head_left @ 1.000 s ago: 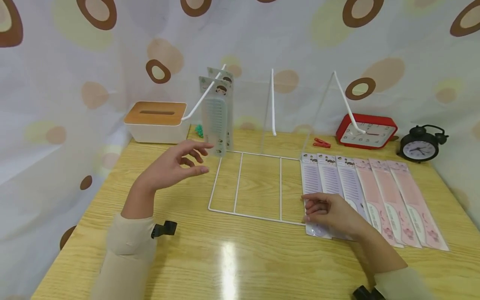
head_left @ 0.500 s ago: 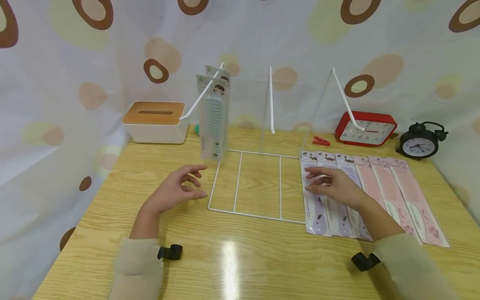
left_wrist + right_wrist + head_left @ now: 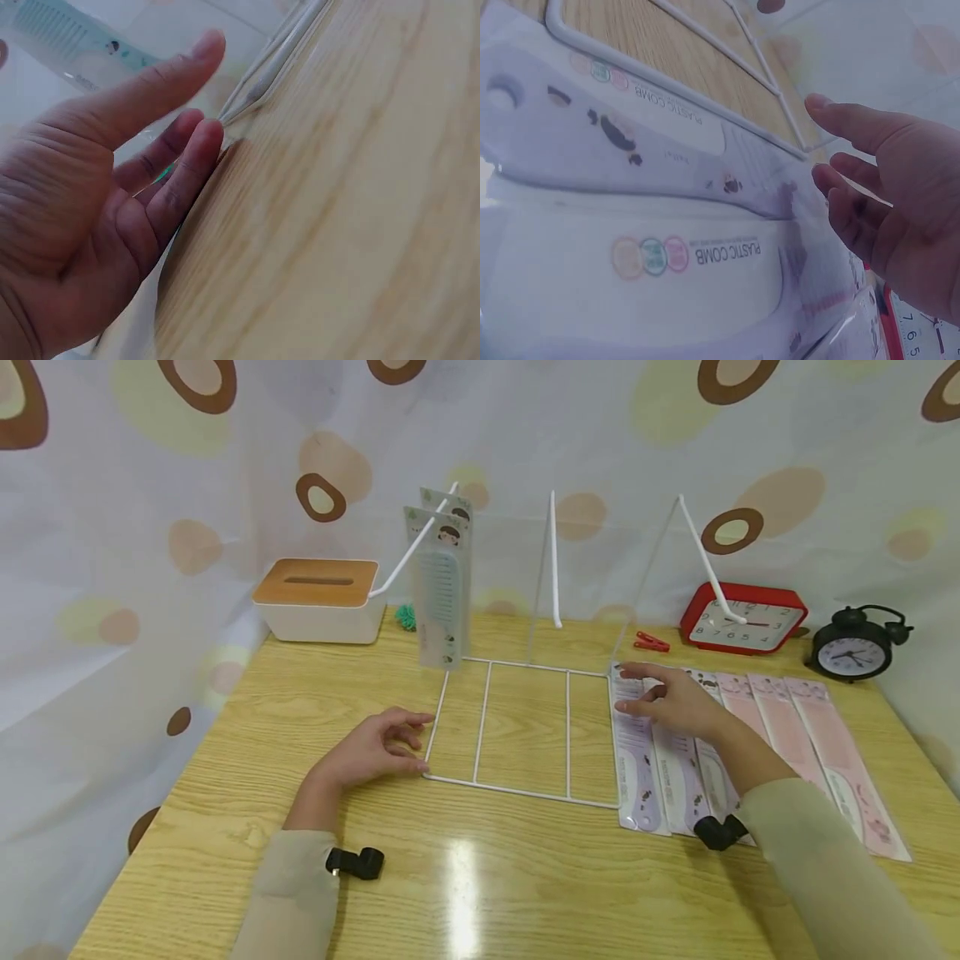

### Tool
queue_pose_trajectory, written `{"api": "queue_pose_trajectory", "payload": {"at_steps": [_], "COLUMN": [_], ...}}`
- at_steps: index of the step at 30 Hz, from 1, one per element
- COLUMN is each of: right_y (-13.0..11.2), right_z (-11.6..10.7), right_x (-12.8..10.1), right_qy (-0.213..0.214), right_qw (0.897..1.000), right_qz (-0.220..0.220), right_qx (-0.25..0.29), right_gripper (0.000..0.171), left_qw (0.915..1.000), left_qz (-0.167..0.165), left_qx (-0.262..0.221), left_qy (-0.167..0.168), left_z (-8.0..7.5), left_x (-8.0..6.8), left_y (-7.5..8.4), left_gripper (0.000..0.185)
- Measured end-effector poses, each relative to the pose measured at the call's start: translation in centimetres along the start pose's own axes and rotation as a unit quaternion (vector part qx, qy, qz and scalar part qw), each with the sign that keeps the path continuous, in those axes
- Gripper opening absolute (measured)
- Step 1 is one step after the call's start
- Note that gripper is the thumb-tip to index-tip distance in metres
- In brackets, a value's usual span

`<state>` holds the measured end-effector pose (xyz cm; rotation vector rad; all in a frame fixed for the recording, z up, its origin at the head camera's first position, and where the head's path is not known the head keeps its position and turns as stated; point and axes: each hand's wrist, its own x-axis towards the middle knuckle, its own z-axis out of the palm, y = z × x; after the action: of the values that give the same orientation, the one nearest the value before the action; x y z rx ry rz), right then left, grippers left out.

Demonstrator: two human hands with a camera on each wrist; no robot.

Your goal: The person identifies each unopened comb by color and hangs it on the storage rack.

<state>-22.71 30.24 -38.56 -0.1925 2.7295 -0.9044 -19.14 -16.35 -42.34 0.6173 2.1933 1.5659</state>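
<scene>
A white wire rack [image 3: 567, 735] stands on the table with three hooks rising at the back. Two packaged light-green combs [image 3: 437, 593] hang from its left hook. My left hand [image 3: 378, 745] is low beside the rack's front left corner, fingers loosely bent, holding nothing; whether the thumb touches the wire I cannot tell. Over the top part of the nearest purple comb packs [image 3: 639, 768] hovers my right hand [image 3: 675, 703], thumb and fingers apart. The right wrist view shows nothing in that hand [image 3: 900, 195] and the words "PLASTIC COMB" on the packs. My right arm partly hides the purple packs.
Several pink comb packs [image 3: 813, 735] lie fanned to the right of the purple ones. Along the back stand a wooden-lidded tissue box [image 3: 318, 606], a green item [image 3: 405, 617], a red clip [image 3: 651, 642], a red clock [image 3: 750, 620] and a black alarm clock [image 3: 852, 647].
My left hand has come down from near the hanging green combs to the rack's front left corner. My right hand has moved away from me, up along the purple packs. Both remain without anything held.
</scene>
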Motion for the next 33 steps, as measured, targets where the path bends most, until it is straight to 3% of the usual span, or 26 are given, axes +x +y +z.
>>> {"api": "queue_pose_trajectory", "payload": {"at_steps": [6, 18, 33], "right_y": [1.5, 2.5, 3.5], "right_z": [0.0, -0.2, 0.4], "right_x": [0.6, 2.0, 2.6], "right_qy": [-0.006, -0.015, 0.1], "right_qw": [0.999, 0.998, 0.994], "right_qz": [0.006, 0.015, 0.05], "right_qx": [-0.037, -0.059, 0.01], "right_gripper": [0.089, 0.114, 0.071], "left_qw": [0.9999, 0.9974, 0.9947], "left_qz": [0.008, -0.031, -0.06], "left_qx": [0.008, 0.063, 0.079], "left_qy": [0.004, 0.018, 0.026], "left_z": [0.5, 0.7, 0.7], "left_x": [0.2, 0.1, 0.5], "left_y": [-0.4, -0.1, 0.0], "left_gripper": [0.058, 0.057, 0.053]}}
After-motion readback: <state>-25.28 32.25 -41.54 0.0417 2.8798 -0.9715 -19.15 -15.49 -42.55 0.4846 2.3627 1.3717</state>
